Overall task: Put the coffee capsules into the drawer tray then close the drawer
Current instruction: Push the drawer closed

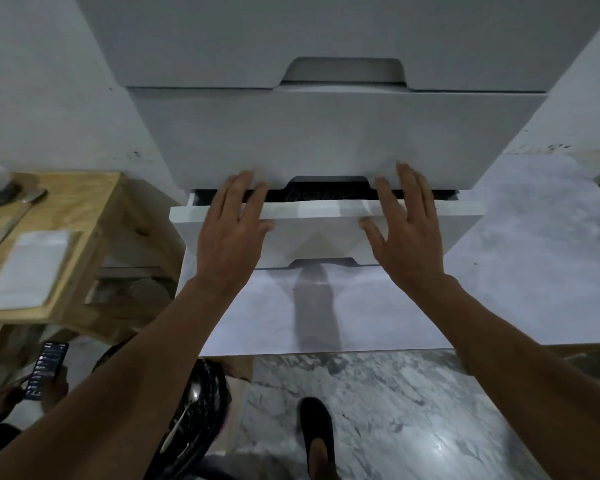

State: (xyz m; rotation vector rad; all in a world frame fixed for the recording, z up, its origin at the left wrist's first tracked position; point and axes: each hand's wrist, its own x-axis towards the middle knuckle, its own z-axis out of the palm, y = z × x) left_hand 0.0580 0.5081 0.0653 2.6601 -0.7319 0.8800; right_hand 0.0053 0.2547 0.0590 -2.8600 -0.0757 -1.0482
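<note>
A white cabinet of stacked drawers stands on a grey marbled floor (413, 403) between pale walls, and its second drawer (319, 233) from the bottom sticks out only a little, leaving a narrow dark slot above its front panel. The left hand (229, 233) and the right hand (404, 230) lie flat against that front with fingers spread and straight, gripping nothing, their fingertips reaching over the top edge toward the drawer above (326, 133). The drawer's inside is almost wholly hidden: no tray or coffee capsules can be made out through the slot, only blackness with a faint unclear marking. To the left is a low wooden table (94, 216) carrying a white sheet (28, 268) and a knife-like utensil, blurred. At the lower left another person's hands hold a lit phone (47, 370), cut off by the frame edge. A dark shoe (317, 431) shows on the floor below.
</note>
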